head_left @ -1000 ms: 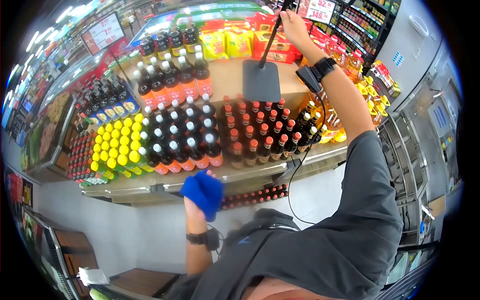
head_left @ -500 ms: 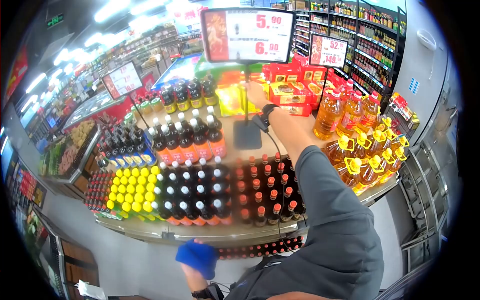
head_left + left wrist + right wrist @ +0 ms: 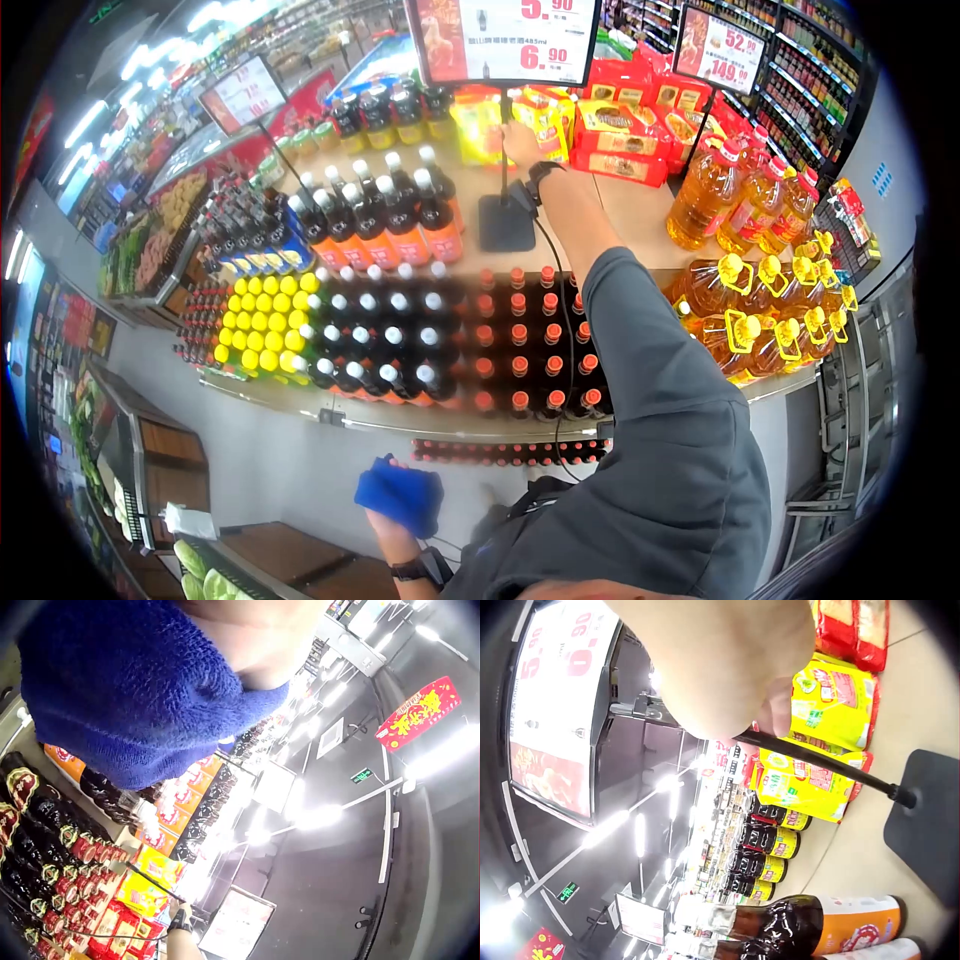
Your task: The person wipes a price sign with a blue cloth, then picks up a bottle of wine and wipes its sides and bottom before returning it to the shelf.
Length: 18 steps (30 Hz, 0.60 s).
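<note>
My right hand point(image 3: 520, 147) grips the thin black pole point(image 3: 825, 766) of a price sign stand. Its flat dark base point(image 3: 507, 222) is on the tan display top, behind the red-capped bottles point(image 3: 518, 335) and right of the orange-labelled bottles point(image 3: 400, 215). Above the hand rises the framed price sign point(image 3: 505, 40), its top cut off in the head view. Down in front of the display, my left hand point(image 3: 388, 535) holds a blue cloth point(image 3: 400, 497). In the left wrist view the fluffy cloth point(image 3: 142, 697) covers most of that hand's fingers.
Yellow bags point(image 3: 480, 130) and red packs point(image 3: 620, 135) lie behind the stand. Large oil bottles point(image 3: 705, 200) stand at the right, with a second price sign point(image 3: 720, 48) behind them. Yellow-capped bottles point(image 3: 262, 320) fill the front left. A black cable point(image 3: 565, 300) hangs from my right wrist.
The stand has gone from tilted to upright, and my right hand has come lower and left with its pole. My head view has shifted, bringing the sign panel into sight. The left hand keeps the cloth.
</note>
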Available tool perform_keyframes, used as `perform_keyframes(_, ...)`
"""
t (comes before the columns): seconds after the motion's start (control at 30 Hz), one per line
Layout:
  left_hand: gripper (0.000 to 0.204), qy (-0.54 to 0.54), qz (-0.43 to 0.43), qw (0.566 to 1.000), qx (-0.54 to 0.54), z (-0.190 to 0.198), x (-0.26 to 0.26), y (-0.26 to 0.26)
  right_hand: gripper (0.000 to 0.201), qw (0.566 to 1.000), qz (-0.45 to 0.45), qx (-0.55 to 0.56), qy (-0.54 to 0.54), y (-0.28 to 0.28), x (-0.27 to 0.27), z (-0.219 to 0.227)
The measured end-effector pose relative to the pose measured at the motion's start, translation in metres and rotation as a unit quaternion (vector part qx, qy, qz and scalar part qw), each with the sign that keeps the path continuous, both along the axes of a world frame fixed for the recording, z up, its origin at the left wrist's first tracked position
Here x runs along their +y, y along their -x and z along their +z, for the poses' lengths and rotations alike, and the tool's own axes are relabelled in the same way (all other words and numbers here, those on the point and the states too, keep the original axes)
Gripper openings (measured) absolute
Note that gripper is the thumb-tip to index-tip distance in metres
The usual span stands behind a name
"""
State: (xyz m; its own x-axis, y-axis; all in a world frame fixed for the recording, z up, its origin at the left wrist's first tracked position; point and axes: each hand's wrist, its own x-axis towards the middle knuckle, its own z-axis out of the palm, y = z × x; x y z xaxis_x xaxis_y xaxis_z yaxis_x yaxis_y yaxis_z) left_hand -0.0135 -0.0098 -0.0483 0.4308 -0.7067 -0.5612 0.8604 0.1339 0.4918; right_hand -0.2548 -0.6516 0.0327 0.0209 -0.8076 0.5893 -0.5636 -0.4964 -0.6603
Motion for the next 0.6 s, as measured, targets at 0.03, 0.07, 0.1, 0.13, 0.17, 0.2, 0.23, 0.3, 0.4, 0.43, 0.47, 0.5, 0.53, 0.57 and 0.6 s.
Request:
perform_keyframes(0.03, 0.030, -0.025, 0.006, 1.000, -0.014, 0.001, -0.004, 0.004, 0.033, 1.000, -0.008, -0.003, 0.008, -0.001, -0.018, -0.012)
perform_keyframes(0.07, 0.030, -0.015, -0.009, 1.000, -0.003, 0.002, -0.006, 0.008, 0.033, 1.000, -0.016, -0.006, 0.017, -0.001, -0.027, -0.018)
perform_keyframes(0.1, 0.030, -0.003, -0.023, 1.000, 0.007, 0.003, -0.009, 0.012, 0.031, 1.000, -0.001, -0.001, 0.012, -0.002, -0.036, -0.023)
perform_keyframes(0.13, 0.030, 0.009, -0.037, 0.999, 0.018, 0.004, -0.012, 0.015, 0.031, 1.000, 0.013, 0.005, 0.014, -0.002, -0.044, -0.030)
perform_keyframes(0.17, 0.030, 0.001, -0.031, 0.999, 0.020, 0.003, -0.017, 0.018, 0.031, 0.999, 0.026, 0.010, 0.016, 0.000, -0.044, -0.030)
perform_keyframes(0.2, 0.029, -0.007, -0.025, 0.999, 0.022, 0.002, -0.021, 0.021, 0.031, 0.999, 0.039, 0.015, 0.018, 0.001, -0.052, -0.038)
perform_keyframes(0.23, 0.029, -0.016, -0.018, 0.999, 0.022, 0.002, -0.024, 0.023, 0.030, 0.996, 0.048, -0.064, -0.050, -0.002, -0.072, -0.051)
perform_keyframes(0.3, 0.028, -0.022, -0.021, 0.999, 0.017, 0.002, -0.033, 0.027, 0.034, 0.998, 0.035, -0.042, -0.013, 0.002, -0.073, -0.053)
perform_keyframes(0.4, 0.026, -0.068, -0.017, 0.998, -0.006, 0.002, -0.044, 0.035, 0.036, 0.999, 0.016, -0.029, -0.021, 0.006, -0.052, -0.051)
perform_keyframes(0.43, 0.025, -0.090, -0.015, 0.996, -0.017, 0.003, -0.049, 0.037, 0.037, 0.999, -0.014, -0.031, -0.020, 0.004, -0.048, -0.059)
perform_keyframes(0.47, 0.025, -0.071, -0.024, 0.997, -0.011, 0.003, -0.052, 0.038, 0.038, 0.998, -0.044, -0.032, -0.020, 0.003, -0.045, -0.068)
perform_keyframes(0.5, 0.024, -0.054, -0.034, 0.998, -0.004, 0.002, -0.054, 0.040, 0.039, 0.994, -0.031, 0.072, -0.075, 0.008, -0.046, -0.081)
perform_keyframes(0.53, 0.024, -0.041, -0.041, 0.998, 0.005, 0.003, -0.053, 0.043, 0.042, 0.975, -0.014, 0.177, -0.132, 0.017, -0.044, -0.097)
perform_keyframes(0.57, 0.024, -0.058, -0.028, 0.998, 0.010, 0.010, -0.055, 0.048, 0.046, 0.942, 0.006, 0.279, -0.186, 0.024, -0.042, -0.112)
perform_keyframes(0.6, 0.024, -0.056, -0.030, 0.998, 0.019, 0.008, -0.055, 0.049, 0.051, 0.913, 0.052, 0.342, -0.215, 0.027, -0.019, -0.110)
